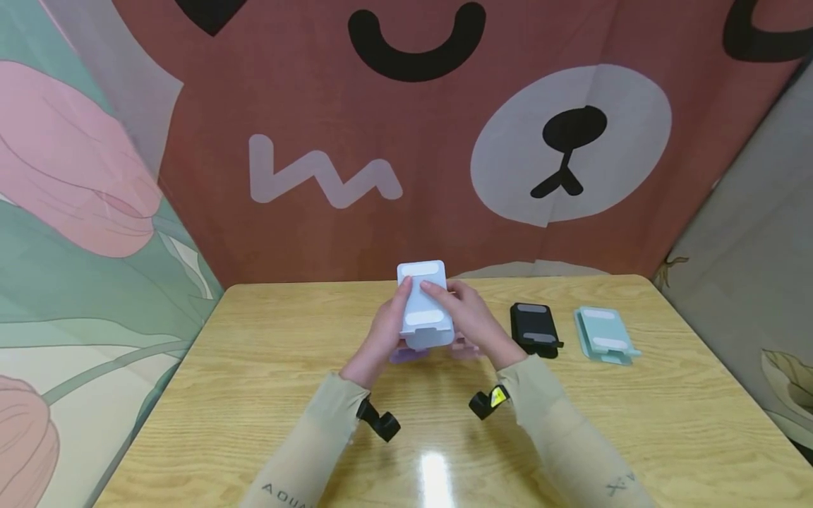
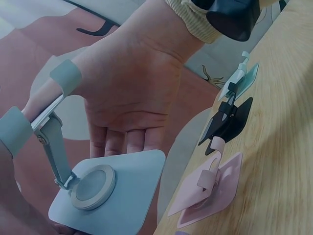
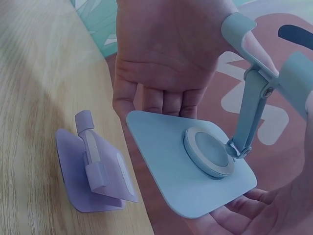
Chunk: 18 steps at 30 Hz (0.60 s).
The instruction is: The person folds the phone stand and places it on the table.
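Observation:
A light blue folding phone stand [image 1: 424, 300] is held above the table between both hands. My left hand [image 1: 381, 324] grips its left side, and my right hand [image 1: 476, 319] grips the right side, with both thumbs on the upper plate. In the right wrist view the stand's square base [image 3: 161, 152] bears a round ring, and a hinged arm [image 3: 252, 105] rises from it to the hooked upper plate. Fingers of both hands reach the base's edges; parts of them are hidden behind it.
On the wooden table [image 1: 286, 324], a purple stand [image 3: 90, 171] and a pink stand [image 2: 208, 188] lie below the hands, mostly hidden in the head view. Farther right are a black stand [image 1: 533, 328] and a mint green stand [image 1: 606, 333]. A patterned cloth [image 1: 317, 233] hangs behind.

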### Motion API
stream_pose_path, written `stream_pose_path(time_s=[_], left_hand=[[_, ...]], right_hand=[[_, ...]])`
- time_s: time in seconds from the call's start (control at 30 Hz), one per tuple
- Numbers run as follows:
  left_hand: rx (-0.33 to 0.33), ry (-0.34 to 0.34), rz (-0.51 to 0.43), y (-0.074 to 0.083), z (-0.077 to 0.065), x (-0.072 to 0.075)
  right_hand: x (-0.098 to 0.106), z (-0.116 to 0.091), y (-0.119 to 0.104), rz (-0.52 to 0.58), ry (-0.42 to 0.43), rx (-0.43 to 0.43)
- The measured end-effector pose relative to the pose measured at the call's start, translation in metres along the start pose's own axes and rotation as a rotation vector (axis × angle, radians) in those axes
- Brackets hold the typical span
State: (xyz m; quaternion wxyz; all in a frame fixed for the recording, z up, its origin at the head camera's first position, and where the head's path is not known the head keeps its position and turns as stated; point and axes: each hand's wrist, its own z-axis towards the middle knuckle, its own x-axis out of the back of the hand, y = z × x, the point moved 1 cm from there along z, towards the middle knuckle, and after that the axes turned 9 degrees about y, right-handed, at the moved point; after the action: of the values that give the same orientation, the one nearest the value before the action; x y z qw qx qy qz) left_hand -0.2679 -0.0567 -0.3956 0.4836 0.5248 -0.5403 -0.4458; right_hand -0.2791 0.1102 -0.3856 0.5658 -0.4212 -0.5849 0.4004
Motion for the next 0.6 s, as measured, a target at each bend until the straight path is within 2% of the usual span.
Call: stream_pose_path(time_s=[0.33,0.6], left_hand=[[-0.03,0.028,-0.001,-0.0044,0.0001,-0.0018],[-0.029,0.079,0.018,-0.0102,0.0017,-0.0032]], right_hand=[[-0.0015,-0.0008,0.0013,0.002,0.029,0.006],[-0.0013,-0.002,0.005,0.039,0.002,-0.017]])
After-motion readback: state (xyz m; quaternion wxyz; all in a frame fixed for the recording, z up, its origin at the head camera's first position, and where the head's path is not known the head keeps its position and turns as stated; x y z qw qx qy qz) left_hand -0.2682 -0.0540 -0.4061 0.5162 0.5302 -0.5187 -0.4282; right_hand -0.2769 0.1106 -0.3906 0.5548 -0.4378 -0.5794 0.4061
